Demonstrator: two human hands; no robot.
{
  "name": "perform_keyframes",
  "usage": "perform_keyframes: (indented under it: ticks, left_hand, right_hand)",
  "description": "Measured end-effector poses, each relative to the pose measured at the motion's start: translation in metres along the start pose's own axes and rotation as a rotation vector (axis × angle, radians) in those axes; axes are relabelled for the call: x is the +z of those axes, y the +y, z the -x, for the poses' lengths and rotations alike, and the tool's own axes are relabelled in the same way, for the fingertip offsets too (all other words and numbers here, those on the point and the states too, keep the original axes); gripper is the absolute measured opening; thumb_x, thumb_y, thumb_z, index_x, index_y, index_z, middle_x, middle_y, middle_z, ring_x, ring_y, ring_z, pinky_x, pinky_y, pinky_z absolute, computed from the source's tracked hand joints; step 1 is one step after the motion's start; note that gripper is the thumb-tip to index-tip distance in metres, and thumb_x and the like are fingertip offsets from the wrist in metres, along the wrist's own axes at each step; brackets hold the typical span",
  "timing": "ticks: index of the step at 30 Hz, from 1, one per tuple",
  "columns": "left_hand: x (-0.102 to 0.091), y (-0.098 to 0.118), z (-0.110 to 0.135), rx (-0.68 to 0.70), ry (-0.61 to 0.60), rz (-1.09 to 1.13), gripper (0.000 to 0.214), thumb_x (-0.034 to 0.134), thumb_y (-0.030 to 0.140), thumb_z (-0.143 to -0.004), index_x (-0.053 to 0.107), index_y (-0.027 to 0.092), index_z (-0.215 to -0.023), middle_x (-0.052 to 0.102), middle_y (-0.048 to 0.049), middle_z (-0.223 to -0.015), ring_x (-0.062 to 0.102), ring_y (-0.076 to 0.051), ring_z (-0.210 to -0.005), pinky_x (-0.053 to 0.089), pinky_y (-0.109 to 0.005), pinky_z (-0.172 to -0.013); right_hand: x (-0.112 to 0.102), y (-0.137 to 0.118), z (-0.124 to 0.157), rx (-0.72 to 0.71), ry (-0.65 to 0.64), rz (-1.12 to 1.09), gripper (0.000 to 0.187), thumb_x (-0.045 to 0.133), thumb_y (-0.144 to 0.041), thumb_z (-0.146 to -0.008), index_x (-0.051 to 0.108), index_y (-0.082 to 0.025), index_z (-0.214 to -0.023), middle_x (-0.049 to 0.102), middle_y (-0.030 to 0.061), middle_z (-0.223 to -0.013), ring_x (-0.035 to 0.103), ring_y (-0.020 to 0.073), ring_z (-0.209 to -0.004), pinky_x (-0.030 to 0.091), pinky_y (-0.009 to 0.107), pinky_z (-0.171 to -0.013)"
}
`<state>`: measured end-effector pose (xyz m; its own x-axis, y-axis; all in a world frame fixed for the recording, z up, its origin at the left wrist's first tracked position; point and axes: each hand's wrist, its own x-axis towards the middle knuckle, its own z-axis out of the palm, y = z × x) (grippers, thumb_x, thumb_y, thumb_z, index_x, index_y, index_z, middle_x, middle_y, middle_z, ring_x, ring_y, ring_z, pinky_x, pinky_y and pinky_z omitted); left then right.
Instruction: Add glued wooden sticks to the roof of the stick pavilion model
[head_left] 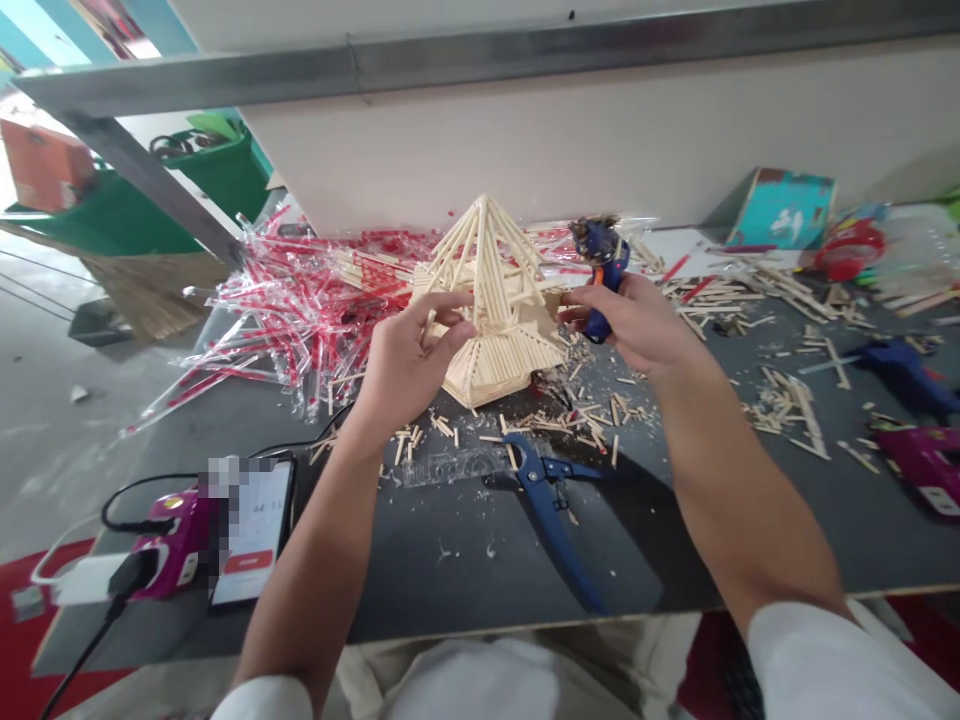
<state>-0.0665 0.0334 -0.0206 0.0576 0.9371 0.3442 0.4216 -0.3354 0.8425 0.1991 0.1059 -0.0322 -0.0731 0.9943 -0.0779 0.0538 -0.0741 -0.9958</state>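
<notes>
A pale wooden-stick model with a pointed, many-sided roof frame stands on the dark table. My left hand is at its left side, thumb and fingers curled on a roof edge; the fingertips partly hide the sticks there. My right hand grips a blue hot glue gun with an orange trigger, at the model's right side. The gun's front end is hard to make out. Blue cutting pliers lie in front of the model, near a clear plastic ruler.
Red-and-clear plastic-wrapped sticks are heaped at left and behind. Cut stick pieces litter the table. A phone and purple power strip with cables sit front left; another blue glue gun is at right. A metal rail crosses behind.
</notes>
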Motion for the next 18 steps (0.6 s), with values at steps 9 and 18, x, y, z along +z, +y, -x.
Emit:
perform_keyframes:
  ticks: [9,18]
  left_hand:
    - [0.023,0.025,0.013,0.05,-0.001,-0.141,0.031,0.065,0.031,-0.096,0.068,0.023,-0.126,0.072,-0.004,-0.096,0.038,-0.005,-0.051,0.035,-0.024,-0.048]
    - [-0.01,0.028,0.007,0.027,0.011,-0.016,0.028,0.064,0.027,-0.097,0.068,0.026,-0.125,0.067,-0.002,-0.088,0.032,-0.006,-0.051,0.025,-0.022,-0.041]
  right_hand:
    - [0.002,0.013,-0.039,-0.052,0.091,0.029,0.029,0.078,-0.042,-0.076,0.062,-0.022,-0.087,0.066,0.0044,-0.086,0.064,0.0138,-0.07,0.056,0.029,-0.062]
    - [-0.014,0.004,-0.029,-0.365,0.303,0.258,0.026,0.072,-0.045,-0.083,0.057,-0.026,-0.09,0.06,-0.0001,-0.078,0.061,0.015,-0.062,0.056,0.034,-0.061]
